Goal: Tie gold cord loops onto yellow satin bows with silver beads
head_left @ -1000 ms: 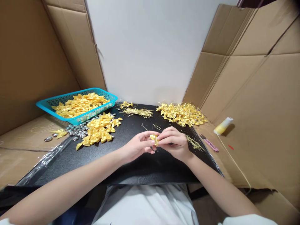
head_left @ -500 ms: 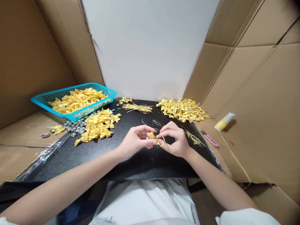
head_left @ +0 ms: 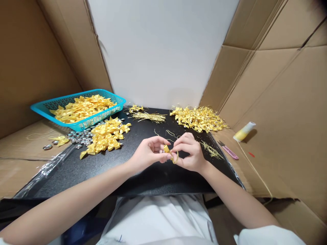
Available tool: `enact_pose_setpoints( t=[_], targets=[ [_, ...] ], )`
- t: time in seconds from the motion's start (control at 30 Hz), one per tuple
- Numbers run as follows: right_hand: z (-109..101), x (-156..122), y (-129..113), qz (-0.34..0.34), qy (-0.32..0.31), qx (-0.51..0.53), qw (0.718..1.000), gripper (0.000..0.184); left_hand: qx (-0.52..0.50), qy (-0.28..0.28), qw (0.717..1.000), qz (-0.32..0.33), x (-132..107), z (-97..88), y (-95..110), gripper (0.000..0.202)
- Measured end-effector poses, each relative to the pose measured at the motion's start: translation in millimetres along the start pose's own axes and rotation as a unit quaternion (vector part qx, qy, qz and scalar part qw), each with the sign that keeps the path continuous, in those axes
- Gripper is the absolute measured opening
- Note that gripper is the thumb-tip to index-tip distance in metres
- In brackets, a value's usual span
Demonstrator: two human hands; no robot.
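Over the black tabletop [head_left: 107,180], my left hand [head_left: 149,152] pinches a yellow ribbon bow [head_left: 166,148] between thumb and fingers. A thin gold cord [head_left: 177,158] hangs in a loop at the bow, and my right hand [head_left: 190,151] pinches it close to my left thumb. The two hands nearly touch. My fingertips partly cover where cord and bow meet, so I cannot tell how they are joined. Loose bits of cord [head_left: 170,133] lie just beyond the hands.
At left stand a turquoise basket [head_left: 38,108] of yellow bows, a pile of bows [head_left: 106,136] and silver bells or beads [head_left: 81,137]. Gold cords [head_left: 150,117] and corded bows [head_left: 199,117] lie at the back. On the right are cut cords [head_left: 211,149], a pink cutter [head_left: 230,152] and a thread spool [head_left: 244,131].
The cord loop between my hands has shifted slightly left and down. Both hands keep their pinch in almost the same place.
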State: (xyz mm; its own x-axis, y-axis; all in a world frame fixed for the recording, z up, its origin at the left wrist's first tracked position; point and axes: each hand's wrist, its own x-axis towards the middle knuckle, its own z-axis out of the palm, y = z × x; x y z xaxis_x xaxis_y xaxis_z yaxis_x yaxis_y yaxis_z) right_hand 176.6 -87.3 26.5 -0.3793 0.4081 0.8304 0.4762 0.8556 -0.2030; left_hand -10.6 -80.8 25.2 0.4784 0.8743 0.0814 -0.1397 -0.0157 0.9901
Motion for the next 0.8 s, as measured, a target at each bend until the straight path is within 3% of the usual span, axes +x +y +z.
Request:
enact_pose_setpoints(
  t=[0.2,0.4,0.57,0.8],
  targets=[
    [2,-3,0,-0.027,0.001,-0.03,0.999,0.01,-0.015,-0.026,0.999,-0.018,0,2.4,2,0.036],
    [4,-4,-2,-0.023,-0.049,-0.08,0.995,0.014,-0.026,-0.013,0.999,-0.038,2,5.0,0,0.033],
    [9,-5,-4,-0.046,-0.022,-0.092,0.994,0.017,0.005,0.005,0.999,-0.045,5,7.1,-2,0.031],
    [15,-10,0,0.017,-0.026,-0.071,0.997,0.015,-0.002,0.017,0.999,-0.046,7,6.9,-3,0.031]
  ],
)
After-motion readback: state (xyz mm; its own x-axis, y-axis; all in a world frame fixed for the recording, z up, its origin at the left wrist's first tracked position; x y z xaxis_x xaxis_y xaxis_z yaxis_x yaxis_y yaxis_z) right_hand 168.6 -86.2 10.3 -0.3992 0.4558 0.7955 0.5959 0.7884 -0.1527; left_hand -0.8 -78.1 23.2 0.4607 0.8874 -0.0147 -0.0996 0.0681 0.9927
